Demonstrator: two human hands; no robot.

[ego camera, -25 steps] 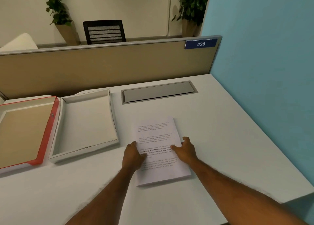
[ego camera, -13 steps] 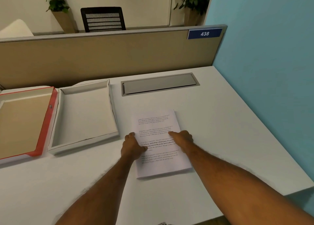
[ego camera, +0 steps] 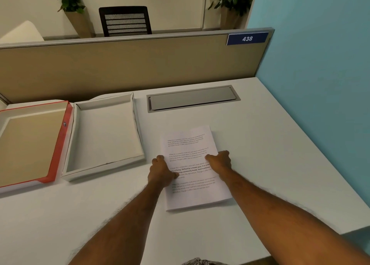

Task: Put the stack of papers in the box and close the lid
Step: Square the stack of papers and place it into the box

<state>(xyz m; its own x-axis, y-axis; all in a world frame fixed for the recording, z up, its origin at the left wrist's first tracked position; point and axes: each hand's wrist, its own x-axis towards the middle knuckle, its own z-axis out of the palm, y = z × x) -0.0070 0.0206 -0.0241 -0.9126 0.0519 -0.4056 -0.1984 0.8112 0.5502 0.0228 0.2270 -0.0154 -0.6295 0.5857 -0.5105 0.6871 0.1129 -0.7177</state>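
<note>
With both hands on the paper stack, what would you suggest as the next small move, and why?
Probably pinch and lift: the left hand and right hand grip opposite long edges of the paper stack, which lies flat on the desk. The white box sits open to its left.

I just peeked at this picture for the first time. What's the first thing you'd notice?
Two bare arms reach to a stack of printed papers in the middle of the white desk, the left hand and right hand gripping its sides. Left of it lies an open white box, then its red-edged lid.
</note>
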